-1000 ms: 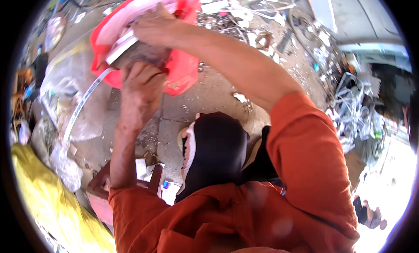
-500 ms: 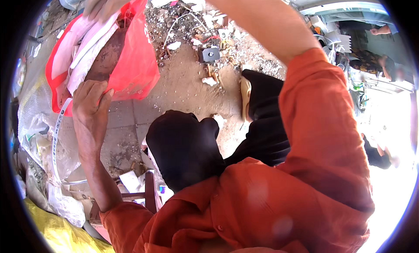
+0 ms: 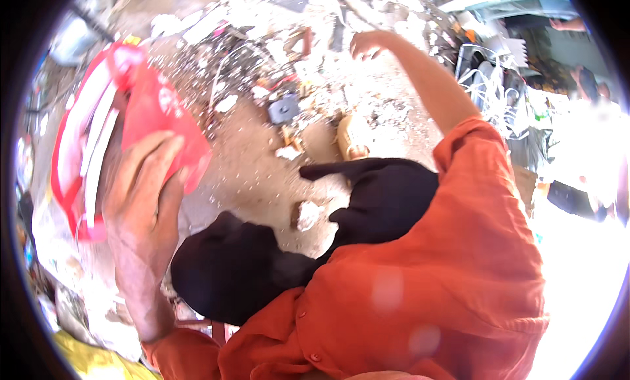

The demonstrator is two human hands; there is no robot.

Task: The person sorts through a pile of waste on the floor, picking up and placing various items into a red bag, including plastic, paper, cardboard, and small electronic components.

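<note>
A red bag (image 3: 157, 111) with an open top stands at the left, and white flat pieces (image 3: 100, 150) show inside it. My left hand (image 3: 141, 190) is held in front of the bag's near side, its fingers loosely bent and partly apart. I see nothing in it; whether it touches the bag I cannot tell. My right hand (image 3: 371, 44) reaches far out over the littered ground, fingers bent downward with gaps between them. Nothing shows in that hand, though it is small and somewhat blurred.
Mixed scraps (image 3: 308, 72) cover the ground ahead, with a dark square part (image 3: 283, 109) among them. White cables (image 3: 495, 85) hang in a heap at the right. Yellow sheeting (image 3: 98, 357) lies at lower left. Another person (image 3: 584, 85) is at the far right.
My right hand has left the bag's far side and swung right over the scraps. My left hand has come off the bag's near rim and looks raised. The view has shifted.
</note>
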